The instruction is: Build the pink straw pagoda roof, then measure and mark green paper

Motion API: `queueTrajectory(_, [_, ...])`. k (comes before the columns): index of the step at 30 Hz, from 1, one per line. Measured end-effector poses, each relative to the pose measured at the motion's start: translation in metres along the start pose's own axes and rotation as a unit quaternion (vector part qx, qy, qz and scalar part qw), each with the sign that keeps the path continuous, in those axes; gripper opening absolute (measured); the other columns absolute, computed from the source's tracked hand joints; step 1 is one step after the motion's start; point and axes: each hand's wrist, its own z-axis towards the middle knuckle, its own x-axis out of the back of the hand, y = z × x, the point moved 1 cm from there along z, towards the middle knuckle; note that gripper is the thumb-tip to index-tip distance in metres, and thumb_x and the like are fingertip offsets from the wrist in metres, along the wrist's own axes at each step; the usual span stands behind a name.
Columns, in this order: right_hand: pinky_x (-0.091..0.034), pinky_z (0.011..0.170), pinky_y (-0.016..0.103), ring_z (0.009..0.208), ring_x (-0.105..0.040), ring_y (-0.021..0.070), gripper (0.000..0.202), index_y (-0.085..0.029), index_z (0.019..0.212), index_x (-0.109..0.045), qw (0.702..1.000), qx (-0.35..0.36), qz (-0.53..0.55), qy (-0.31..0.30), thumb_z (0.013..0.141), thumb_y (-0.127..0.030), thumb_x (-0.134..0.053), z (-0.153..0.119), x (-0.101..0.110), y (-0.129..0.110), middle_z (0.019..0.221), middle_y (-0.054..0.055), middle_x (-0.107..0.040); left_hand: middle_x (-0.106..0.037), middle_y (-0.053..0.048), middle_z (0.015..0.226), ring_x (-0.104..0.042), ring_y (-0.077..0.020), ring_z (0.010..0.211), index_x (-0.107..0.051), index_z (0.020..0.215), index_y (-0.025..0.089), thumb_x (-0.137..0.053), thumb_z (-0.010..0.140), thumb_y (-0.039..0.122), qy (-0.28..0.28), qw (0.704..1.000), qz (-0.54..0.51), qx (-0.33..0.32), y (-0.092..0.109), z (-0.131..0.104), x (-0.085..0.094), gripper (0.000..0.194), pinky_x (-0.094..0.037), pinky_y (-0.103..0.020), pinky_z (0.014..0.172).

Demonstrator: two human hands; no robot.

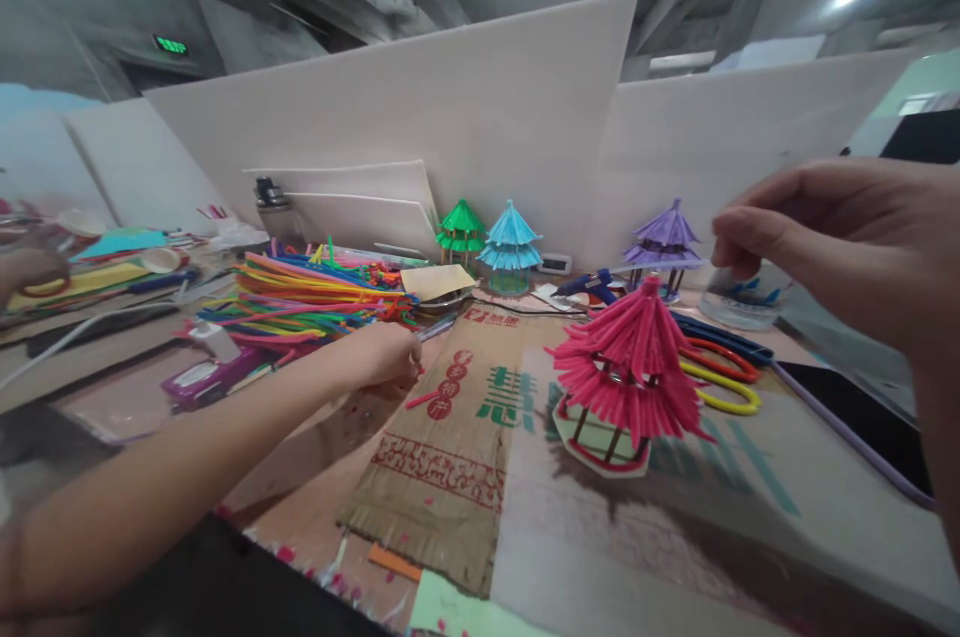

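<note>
We had tall white boards walling off the back of the pinkish worktop. A brown printed paper bag lay across our working area, a translucent pale sheet covering its right part. Behind our left forearm: a thick heap of multicoloured fuzzy stems, crowding that side.

The pink-red two-tier pavilion model with dark posts stood on the sheet, between our hands, blocking part of the view behind. Three more pavilions backed it up near the boards: purple, light blue, green.

Our right hand hung raised at right, thumb and fingertips together, partly covering a clear glass cup. Our left hand was low at the bag's left edge, fingers bent; we couldn't tell if they gripped anything. A dark-screened phone sat below the right hand. Blue glue gun lay behind the pink-red model; a yellow loop just right of it. Smallest: a short pink strip on the bag, near the left fingertips.
</note>
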Motion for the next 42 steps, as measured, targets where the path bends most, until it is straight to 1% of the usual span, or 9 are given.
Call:
queueTrajectory(5, [-0.039, 0.052, 0.028, 0.051, -0.058, 0.0116, 0.020, -0.020, 0.076, -0.070, 0.999, 0.020, 0.035, -0.002, 0.084, -0.038, -0.066, -0.003, 0.001, -0.003, 0.061, 0.003, -0.068, -0.065, -0.002, 0.056, -0.057, -0.0161, 0.051, -0.070, 0.061, 0.020, -0.060, 0.071, 0.022, -0.008, 1.000, 0.018, 0.007, 0.007, -0.001, -0.001, 0.014, -0.034, -0.025, 0.052])
queueTrajectory(12, [-0.041, 0.051, 0.028, 0.053, -0.057, 0.0128, 0.026, -0.019, 0.077, -0.067, 0.991, 0.054, 0.112, -0.048, 0.089, -0.041, -0.064, -0.006, -0.003, -0.005, 0.061, 0.002, -0.065, -0.070, -0.003, 0.074, -0.058, -0.0169, 0.061, -0.069, 0.081, 0.020, -0.050, 0.083, 0.030, 0.148, 0.986, 0.019, -0.068, 0.049, 0.009, 0.063, 0.022, -0.034, -0.026, 0.058])
queueTrajectory(16, [-0.040, 0.051, 0.027, 0.054, -0.056, 0.0124, 0.024, -0.020, 0.078, -0.068, 0.991, 0.066, 0.100, -0.052, 0.090, -0.041, -0.065, -0.009, 0.005, -0.006, 0.063, 0.002, -0.065, -0.069, -0.001, 0.069, -0.056, -0.0162, 0.058, -0.071, 0.076, 0.022, -0.053, 0.083, 0.034, 0.128, 0.988, -0.010, -0.090, 0.059, 0.011, 0.079, 0.023, -0.031, -0.026, 0.054])
queueTrajectory(25, [-0.037, 0.052, 0.029, 0.054, -0.053, 0.0130, 0.027, -0.020, 0.079, -0.069, 0.992, 0.075, 0.090, -0.053, 0.089, -0.045, -0.067, -0.009, 0.005, -0.008, 0.062, 0.002, -0.065, -0.073, -0.001, 0.073, -0.061, -0.0163, 0.064, -0.078, 0.081, 0.025, -0.059, 0.076, 0.021, -0.001, 0.997, 0.015, -0.077, 0.028, 0.024, 0.018, 0.020, -0.035, -0.024, 0.058])
queueTrajectory(29, [-0.037, 0.052, 0.030, 0.054, -0.053, 0.0139, 0.027, -0.021, 0.081, -0.070, 0.993, 0.069, 0.076, -0.058, 0.089, -0.046, -0.066, -0.010, 0.002, -0.009, 0.061, 0.003, -0.064, -0.076, -0.005, 0.086, -0.066, -0.0183, 0.073, -0.076, 0.104, 0.022, -0.051, 0.087, 0.026, 0.029, 0.996, -0.008, -0.089, 0.038, 0.022, 0.003, 0.030, -0.042, -0.024, 0.065])
queueTrajectory(33, [-0.037, 0.052, 0.029, 0.054, -0.053, 0.0134, 0.030, -0.019, 0.077, -0.068, 0.993, 0.074, 0.070, -0.061, 0.089, -0.046, -0.064, -0.010, 0.000, -0.011, 0.060, 0.001, -0.062, -0.072, -0.005, 0.117, -0.065, -0.0199, 0.101, -0.068, 0.120, 0.025, -0.051, 0.092, 0.026, 0.070, 0.972, -0.055, -0.217, 0.064, 0.029, -0.008, 0.033, -0.046, -0.025, 0.081])
queueTrajectory(36, [-0.038, 0.054, 0.029, 0.056, -0.054, 0.0134, 0.028, -0.019, 0.075, -0.068, 0.993, 0.081, 0.059, -0.060, 0.090, -0.043, -0.063, -0.011, 0.001, -0.011, 0.061, 0.001, -0.062, -0.070, -0.006, 0.112, -0.065, -0.0196, 0.101, -0.070, 0.109, 0.023, -0.055, 0.090, 0.025, 0.079, 0.950, -0.073, -0.292, 0.078, 0.041, -0.022, 0.025, -0.046, -0.026, 0.087])
queueTrajectory(39, [-0.040, 0.054, 0.029, 0.058, -0.056, 0.0139, 0.028, -0.019, 0.078, -0.068, 0.993, 0.073, 0.071, -0.060, 0.091, -0.043, -0.062, -0.011, 0.008, -0.009, 0.064, 0.002, -0.063, -0.070, -0.005, 0.096, -0.064, -0.0184, 0.089, -0.069, 0.088, 0.021, -0.052, 0.091, 0.024, 0.076, 0.954, -0.073, -0.282, 0.082, 0.054, -0.033, 0.017, -0.047, -0.025, 0.079])
queueTrajectory(42, [-0.040, 0.053, 0.029, 0.057, -0.056, 0.0145, 0.029, -0.020, 0.080, -0.068, 0.992, 0.063, 0.099, -0.052, 0.090, -0.046, -0.063, -0.011, 0.014, -0.006, 0.064, 0.002, -0.064, -0.068, -0.006, 0.086, -0.061, -0.0197, 0.078, -0.064, 0.087, 0.018, -0.048, 0.092, 0.026, 0.122, 0.963, -0.068, -0.230, 0.081, 0.056, -0.015, 0.018, -0.046, -0.028, 0.070])
